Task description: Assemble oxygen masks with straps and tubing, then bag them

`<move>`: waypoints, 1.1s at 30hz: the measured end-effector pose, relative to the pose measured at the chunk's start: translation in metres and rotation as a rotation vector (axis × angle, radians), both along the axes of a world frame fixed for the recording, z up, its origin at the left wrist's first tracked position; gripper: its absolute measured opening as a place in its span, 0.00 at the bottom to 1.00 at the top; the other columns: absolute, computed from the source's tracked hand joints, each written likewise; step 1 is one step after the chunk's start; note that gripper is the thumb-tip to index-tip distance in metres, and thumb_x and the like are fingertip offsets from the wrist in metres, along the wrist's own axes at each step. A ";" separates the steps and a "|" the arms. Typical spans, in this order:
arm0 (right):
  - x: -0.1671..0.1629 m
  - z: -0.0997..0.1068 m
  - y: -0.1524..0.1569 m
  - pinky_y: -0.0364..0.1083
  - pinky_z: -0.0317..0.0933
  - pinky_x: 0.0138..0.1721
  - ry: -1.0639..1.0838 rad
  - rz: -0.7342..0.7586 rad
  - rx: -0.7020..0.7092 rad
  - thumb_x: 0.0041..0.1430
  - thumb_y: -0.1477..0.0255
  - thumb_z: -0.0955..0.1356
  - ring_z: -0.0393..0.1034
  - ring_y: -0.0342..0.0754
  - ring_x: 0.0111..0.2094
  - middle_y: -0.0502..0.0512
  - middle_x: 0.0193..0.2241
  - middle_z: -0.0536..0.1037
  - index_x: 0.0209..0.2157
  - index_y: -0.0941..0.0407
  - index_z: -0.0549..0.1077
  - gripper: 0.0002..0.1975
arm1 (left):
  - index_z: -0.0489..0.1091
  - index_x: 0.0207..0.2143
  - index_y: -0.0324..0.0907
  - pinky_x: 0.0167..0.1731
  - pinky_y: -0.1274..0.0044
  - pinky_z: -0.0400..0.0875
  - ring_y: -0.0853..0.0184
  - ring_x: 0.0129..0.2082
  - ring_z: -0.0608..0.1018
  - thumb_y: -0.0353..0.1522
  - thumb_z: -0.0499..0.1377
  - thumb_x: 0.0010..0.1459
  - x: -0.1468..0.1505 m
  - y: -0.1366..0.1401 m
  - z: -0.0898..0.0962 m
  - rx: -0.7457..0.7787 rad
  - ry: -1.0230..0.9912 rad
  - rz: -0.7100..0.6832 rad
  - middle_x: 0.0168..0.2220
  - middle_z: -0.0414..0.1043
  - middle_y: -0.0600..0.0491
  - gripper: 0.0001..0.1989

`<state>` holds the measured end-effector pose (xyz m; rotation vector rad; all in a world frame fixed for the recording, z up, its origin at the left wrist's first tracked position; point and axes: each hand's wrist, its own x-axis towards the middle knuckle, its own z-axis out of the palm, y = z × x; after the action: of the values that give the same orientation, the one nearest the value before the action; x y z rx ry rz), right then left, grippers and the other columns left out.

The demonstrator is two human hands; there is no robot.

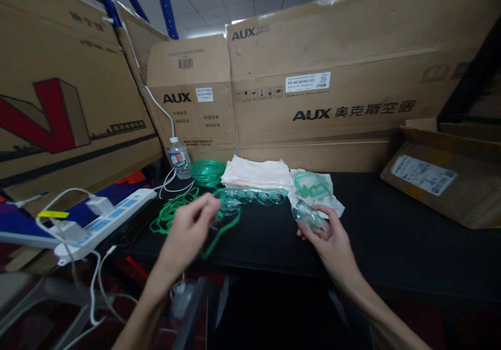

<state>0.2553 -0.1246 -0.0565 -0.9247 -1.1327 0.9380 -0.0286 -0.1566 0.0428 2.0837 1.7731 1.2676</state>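
Observation:
My right hand (325,235) grips a clear plastic face mask (307,215) at the front of the white bag. Closed fingers of my left hand (197,215) hold a green elastic strap (221,235), which trails down to the right; the exact grip is hidden. Beside that hand lies a tangled heap of green straps (166,217). Several clear masks (260,197) stand in a row behind, between the hands. Coiled pale green tubing (311,184) rests on a white bag (337,203) beyond my right hand.
Behind the masks is a stack of white bags (256,172), with a green tubing coil (207,172) and a water bottle (179,158) to its left. A power strip (113,219) with cables lies left. Cardboard (313,125) walls the black table (364,235); an open box (442,175) sits right.

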 end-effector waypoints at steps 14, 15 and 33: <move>0.000 -0.002 0.001 0.46 0.70 0.31 0.000 0.110 -0.014 0.52 0.59 0.79 0.76 0.47 0.26 0.48 0.27 0.80 0.49 0.52 0.64 0.29 | 0.82 0.36 0.45 0.42 0.66 0.72 0.50 0.43 0.79 0.50 0.56 0.60 -0.104 0.067 -0.039 -0.065 0.544 0.273 0.48 0.75 0.44 0.22; 0.000 -0.001 0.001 0.46 0.69 0.30 -0.004 0.116 -0.021 0.52 0.59 0.79 0.76 0.47 0.26 0.48 0.27 0.79 0.48 0.52 0.64 0.29 | 0.82 0.39 0.45 0.47 0.63 0.72 0.48 0.47 0.78 0.51 0.55 0.62 -0.106 0.064 -0.042 -0.039 0.555 0.280 0.51 0.74 0.43 0.24; 0.001 0.018 -0.010 0.50 0.70 0.37 -0.019 0.300 -0.088 0.56 0.63 0.76 0.77 0.48 0.29 0.49 0.27 0.81 0.59 0.55 0.66 0.32 | 0.68 0.59 0.38 0.65 0.44 0.47 0.41 0.69 0.59 0.43 0.45 0.71 -0.076 0.056 -0.063 0.188 0.455 0.146 0.62 0.67 0.35 0.25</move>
<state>0.2565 -0.1347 -0.0389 -0.8496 -1.2770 1.2325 -0.1049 -0.1007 -0.0206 2.5535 2.0873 1.0911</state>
